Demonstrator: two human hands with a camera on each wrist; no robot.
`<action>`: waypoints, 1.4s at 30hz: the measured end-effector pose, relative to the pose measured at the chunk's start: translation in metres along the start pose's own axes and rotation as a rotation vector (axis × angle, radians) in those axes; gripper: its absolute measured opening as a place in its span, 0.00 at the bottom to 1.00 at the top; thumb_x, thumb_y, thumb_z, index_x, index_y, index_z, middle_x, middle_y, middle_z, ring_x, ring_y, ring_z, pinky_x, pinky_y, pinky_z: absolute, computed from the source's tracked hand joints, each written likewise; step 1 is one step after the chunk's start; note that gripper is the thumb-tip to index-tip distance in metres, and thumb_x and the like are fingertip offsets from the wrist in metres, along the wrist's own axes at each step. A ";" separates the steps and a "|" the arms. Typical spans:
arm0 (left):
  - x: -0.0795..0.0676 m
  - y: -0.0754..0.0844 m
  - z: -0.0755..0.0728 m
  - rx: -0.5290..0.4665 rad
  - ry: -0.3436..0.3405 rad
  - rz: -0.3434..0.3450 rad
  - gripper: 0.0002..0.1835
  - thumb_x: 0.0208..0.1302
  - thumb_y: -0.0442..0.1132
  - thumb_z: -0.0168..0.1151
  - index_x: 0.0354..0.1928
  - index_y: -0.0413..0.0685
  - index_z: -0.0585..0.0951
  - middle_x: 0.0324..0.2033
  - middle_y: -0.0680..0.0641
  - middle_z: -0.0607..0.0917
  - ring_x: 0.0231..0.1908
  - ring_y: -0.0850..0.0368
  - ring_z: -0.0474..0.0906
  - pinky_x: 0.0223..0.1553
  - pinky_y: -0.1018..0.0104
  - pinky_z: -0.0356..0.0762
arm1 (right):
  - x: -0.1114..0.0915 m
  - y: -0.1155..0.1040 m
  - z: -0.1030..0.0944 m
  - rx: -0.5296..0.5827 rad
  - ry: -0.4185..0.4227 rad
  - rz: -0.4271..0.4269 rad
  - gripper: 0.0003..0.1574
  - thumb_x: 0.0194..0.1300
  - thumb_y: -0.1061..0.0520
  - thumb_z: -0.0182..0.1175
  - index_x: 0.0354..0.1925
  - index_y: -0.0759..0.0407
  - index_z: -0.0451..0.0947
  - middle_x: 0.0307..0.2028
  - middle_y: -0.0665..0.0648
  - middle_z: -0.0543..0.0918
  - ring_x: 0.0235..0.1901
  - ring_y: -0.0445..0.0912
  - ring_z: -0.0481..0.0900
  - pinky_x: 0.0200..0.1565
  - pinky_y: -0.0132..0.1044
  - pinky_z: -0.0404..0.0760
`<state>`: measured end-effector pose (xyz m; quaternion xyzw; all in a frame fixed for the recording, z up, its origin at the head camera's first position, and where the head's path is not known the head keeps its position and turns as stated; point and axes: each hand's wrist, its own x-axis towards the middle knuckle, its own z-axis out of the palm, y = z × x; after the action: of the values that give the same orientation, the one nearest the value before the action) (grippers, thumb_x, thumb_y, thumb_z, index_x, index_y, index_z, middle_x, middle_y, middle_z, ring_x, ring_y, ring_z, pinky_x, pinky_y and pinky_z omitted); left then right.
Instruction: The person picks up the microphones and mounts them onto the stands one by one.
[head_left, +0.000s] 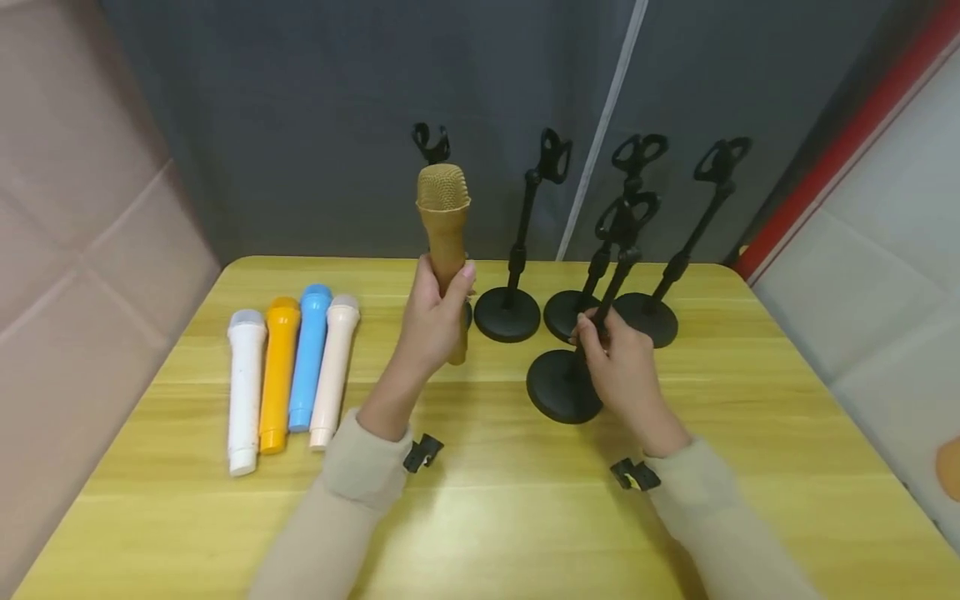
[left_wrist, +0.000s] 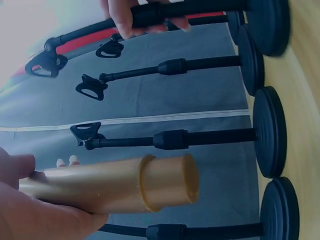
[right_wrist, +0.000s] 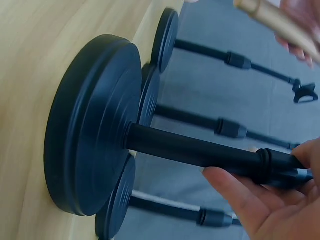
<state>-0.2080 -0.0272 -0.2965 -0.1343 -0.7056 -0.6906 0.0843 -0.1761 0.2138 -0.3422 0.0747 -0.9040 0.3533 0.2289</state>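
Note:
My left hand (head_left: pixel 433 312) grips a gold microphone (head_left: pixel 444 212) round its handle, with the mesh head pointing up. In the left wrist view, the microphone's (left_wrist: pixel 95 185) bare lower end sticks out past the palm. My right hand (head_left: pixel 626 358) holds a black desktop microphone stand (head_left: pixel 562 387) by its pole, near the collar. Its round base is low at the tabletop, in front of the other stands, and its clip (head_left: pixel 628 218) holds no microphone. The right wrist view shows thumb and fingers around the collar (right_wrist: pixel 265 162). Behind the gold microphone, another stand's clip (head_left: pixel 431 143) shows, the rest mostly hidden.
More black stands (head_left: pixel 507 315) with bare clips line the back of the wooden table (head_left: pixel 480 517). At left lie a white microphone (head_left: pixel 246 392), an orange one (head_left: pixel 279 375), a blue one (head_left: pixel 309 358) and a pale pink one (head_left: pixel 334 371). A grey curtain (head_left: pixel 337 125) hangs behind.

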 end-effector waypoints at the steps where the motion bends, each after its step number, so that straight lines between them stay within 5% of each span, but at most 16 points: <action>1: 0.001 0.001 0.001 -0.003 -0.003 0.003 0.20 0.78 0.44 0.52 0.61 0.38 0.63 0.42 0.44 0.74 0.48 0.38 0.74 0.53 0.58 0.73 | 0.000 -0.004 0.003 0.009 -0.004 -0.002 0.17 0.79 0.50 0.51 0.44 0.61 0.79 0.34 0.60 0.89 0.36 0.53 0.90 0.38 0.45 0.87; 3: 0.002 0.003 0.002 -0.004 -0.012 -0.003 0.22 0.78 0.44 0.52 0.63 0.39 0.62 0.43 0.44 0.74 0.48 0.40 0.75 0.52 0.58 0.73 | 0.001 -0.010 0.009 0.020 -0.015 -0.006 0.17 0.79 0.50 0.52 0.45 0.62 0.79 0.35 0.60 0.90 0.36 0.53 0.90 0.41 0.51 0.87; 10: 0.008 0.006 0.001 -0.032 -0.006 0.000 0.22 0.71 0.34 0.49 0.64 0.38 0.60 0.45 0.43 0.75 0.45 0.53 0.74 0.50 0.60 0.72 | 0.003 -0.028 0.027 0.057 -0.040 -0.030 0.13 0.77 0.52 0.54 0.43 0.61 0.78 0.34 0.60 0.89 0.36 0.51 0.90 0.41 0.48 0.89; 20: 0.014 0.014 -0.005 -0.088 -0.035 0.095 0.25 0.62 0.32 0.42 0.63 0.34 0.61 0.46 0.40 0.75 0.44 0.52 0.74 0.53 0.57 0.73 | -0.001 -0.048 0.047 0.070 -0.053 -0.075 0.12 0.77 0.51 0.55 0.41 0.59 0.77 0.33 0.57 0.87 0.40 0.50 0.90 0.43 0.46 0.89; 33: 0.013 0.019 -0.009 -0.015 -0.068 0.193 0.35 0.63 0.43 0.61 0.68 0.41 0.59 0.50 0.41 0.72 0.47 0.52 0.72 0.52 0.57 0.74 | -0.004 -0.062 0.060 0.084 -0.015 -0.132 0.11 0.75 0.53 0.57 0.41 0.60 0.78 0.29 0.56 0.85 0.34 0.50 0.89 0.40 0.46 0.89; 42: 0.014 0.020 -0.011 0.072 -0.054 0.212 0.48 0.55 0.54 0.75 0.71 0.51 0.58 0.53 0.44 0.71 0.53 0.47 0.70 0.52 0.53 0.73 | -0.007 -0.067 0.064 0.092 -0.023 -0.164 0.11 0.75 0.53 0.58 0.41 0.60 0.78 0.32 0.57 0.87 0.36 0.50 0.90 0.41 0.45 0.89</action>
<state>-0.2159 -0.0366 -0.2726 -0.2236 -0.7138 -0.6482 0.1424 -0.1731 0.1214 -0.3463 0.1627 -0.8803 0.3737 0.2429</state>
